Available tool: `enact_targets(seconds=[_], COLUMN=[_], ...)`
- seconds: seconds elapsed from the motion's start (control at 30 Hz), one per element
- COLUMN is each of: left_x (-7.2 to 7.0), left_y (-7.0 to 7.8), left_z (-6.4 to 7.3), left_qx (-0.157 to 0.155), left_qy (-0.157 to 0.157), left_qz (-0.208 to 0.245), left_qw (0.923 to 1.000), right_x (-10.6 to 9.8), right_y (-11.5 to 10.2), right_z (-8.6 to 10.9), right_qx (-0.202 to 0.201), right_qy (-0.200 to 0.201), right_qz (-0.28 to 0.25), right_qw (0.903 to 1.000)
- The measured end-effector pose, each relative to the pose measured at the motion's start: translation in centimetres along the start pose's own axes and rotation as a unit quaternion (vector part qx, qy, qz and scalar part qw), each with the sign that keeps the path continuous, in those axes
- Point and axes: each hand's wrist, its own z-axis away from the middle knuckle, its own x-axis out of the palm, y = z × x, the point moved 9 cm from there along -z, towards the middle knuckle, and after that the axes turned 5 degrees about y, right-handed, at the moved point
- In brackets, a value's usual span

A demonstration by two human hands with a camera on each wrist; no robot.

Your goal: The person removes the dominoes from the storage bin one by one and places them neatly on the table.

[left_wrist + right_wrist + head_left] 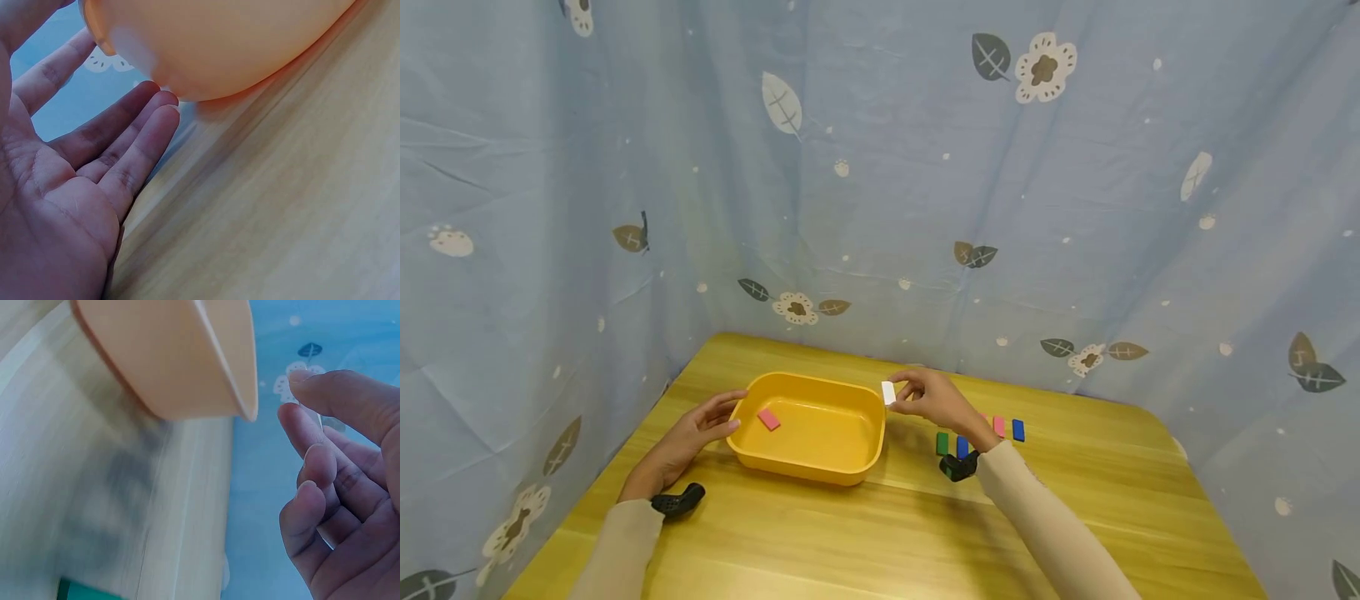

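A yellow plastic basin [805,471] stands on the table with a pink block [768,419] lying inside it. My left hand [700,429] is at the basin's left end, index finger and thumb at the rim. In the left wrist view its other fingers [140,147] extend loosely beside the outer wall. Between thumb and index finger, my right hand [936,400] pinches a thin white block [889,393] just outside the basin's right rim. The right wrist view shows that block almost edge-on, mostly hidden by the fingertips [303,378].
Right of the basin lie a green block [942,443], blue blocks [1018,430] and a pink block [998,426], partly behind the right wrist. Black wrist cameras [679,502] are strapped on both wrists. A patterned blue curtain [880,208] surrounds the wooden table [1075,500].
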Motion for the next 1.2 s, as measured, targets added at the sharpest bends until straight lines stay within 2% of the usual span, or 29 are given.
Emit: enact_targets(seconds=[0.47,0.9,1.2], left_x=[0.1,0.1,0.3], left_y=[0.1,0.1,0.1], left_z=[0.1,0.2,0.2], left_qx=[0.003,0.011,0.009], left_qy=[0.003,0.006,0.002], left_qz=[0.015,0.02,0.016], left_qw=[0.9999,0.9997,0.9998], right_x=[-3.3,-5.0,-6.4], right_y=[2.8,5.9,9.0], right_z=[4.0,8.1,11.5], right_qx=[0.019,0.051,0.079], right_qy=[0.051,0.077,0.103], right_qz=[0.036,0.029,0.018], right_qw=[0.9978,0.9954,0.9914])
